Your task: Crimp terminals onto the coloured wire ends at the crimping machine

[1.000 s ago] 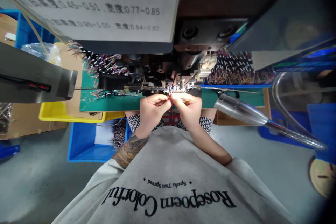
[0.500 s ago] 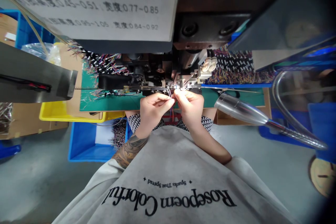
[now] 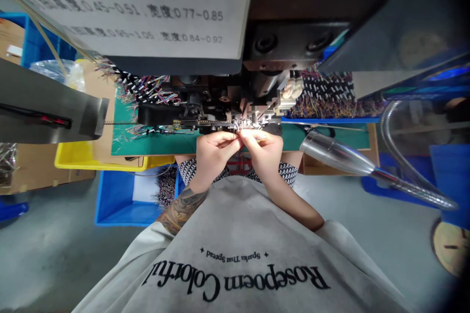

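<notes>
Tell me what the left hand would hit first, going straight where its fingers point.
The left hand would probably meet the right hand; their fingertips look nearly together, though depth is unclear.

Strong light at the fingertips (image 3: 249, 136), dim corner at upper right.
The printed sheet (image 3: 165, 22) above is blurred, the machine's upper part (image 3: 293, 5) lies in shadow, and the edges look stretched.

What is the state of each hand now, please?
Left hand: closed, pinching thin wires.
Right hand: closed, pinching thin wires beside the left hand.
</notes>
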`<control>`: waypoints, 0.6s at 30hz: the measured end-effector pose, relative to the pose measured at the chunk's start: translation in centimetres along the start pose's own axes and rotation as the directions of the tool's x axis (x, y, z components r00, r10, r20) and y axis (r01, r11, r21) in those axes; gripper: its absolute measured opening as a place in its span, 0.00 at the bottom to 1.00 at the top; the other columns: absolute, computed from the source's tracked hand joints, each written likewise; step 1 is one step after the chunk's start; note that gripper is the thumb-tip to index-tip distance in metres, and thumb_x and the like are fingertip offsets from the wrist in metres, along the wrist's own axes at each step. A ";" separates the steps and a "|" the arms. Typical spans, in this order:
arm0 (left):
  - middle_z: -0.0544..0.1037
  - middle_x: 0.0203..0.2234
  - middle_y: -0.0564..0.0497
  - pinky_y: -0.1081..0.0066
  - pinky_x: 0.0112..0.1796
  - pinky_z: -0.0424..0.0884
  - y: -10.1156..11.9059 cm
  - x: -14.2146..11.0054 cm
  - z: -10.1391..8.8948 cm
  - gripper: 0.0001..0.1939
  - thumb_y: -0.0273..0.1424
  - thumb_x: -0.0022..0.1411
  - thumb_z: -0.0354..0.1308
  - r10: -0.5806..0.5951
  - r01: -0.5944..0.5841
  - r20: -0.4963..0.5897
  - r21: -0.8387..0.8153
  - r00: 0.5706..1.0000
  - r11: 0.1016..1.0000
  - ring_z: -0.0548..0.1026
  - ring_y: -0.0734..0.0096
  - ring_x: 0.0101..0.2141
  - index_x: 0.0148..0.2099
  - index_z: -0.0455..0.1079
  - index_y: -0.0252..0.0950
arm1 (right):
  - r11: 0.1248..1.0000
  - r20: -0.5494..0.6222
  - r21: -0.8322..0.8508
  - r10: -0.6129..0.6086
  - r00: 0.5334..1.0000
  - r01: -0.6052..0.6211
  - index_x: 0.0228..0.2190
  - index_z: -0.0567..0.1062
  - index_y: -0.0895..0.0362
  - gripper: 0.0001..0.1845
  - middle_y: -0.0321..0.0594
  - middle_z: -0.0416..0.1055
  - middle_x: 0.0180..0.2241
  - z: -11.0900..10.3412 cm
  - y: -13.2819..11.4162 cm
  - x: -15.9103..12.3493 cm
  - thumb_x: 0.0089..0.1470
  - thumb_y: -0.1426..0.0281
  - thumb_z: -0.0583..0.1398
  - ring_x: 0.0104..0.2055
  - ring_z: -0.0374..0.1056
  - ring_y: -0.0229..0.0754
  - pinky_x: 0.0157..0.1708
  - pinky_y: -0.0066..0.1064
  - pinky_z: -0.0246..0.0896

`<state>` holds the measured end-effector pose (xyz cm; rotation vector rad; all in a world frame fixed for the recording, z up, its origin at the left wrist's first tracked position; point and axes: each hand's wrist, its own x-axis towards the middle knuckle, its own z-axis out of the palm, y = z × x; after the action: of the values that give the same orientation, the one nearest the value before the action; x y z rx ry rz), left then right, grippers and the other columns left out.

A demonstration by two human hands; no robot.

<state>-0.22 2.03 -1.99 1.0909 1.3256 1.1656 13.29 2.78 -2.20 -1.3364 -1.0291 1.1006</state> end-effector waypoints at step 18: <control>0.86 0.32 0.49 0.67 0.38 0.84 0.4 -0.1 0.0 0.10 0.39 0.60 0.74 -0.008 0.008 -0.002 -0.028 1.000 1.000 0.84 0.67 0.33 0.36 0.84 0.38 | 0.989 -0.022 0.106 0.104 0.994 -0.101 0.25 0.83 0.54 0.14 0.34 0.71 0.20 0.1 -0.5 0.4 0.56 0.58 0.69 0.25 0.69 0.38 0.29 0.34 0.71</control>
<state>-0.18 2.00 -1.58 1.0635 1.3100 1.1769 13.28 3.26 -1.77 -1.3281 -0.8790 1.1932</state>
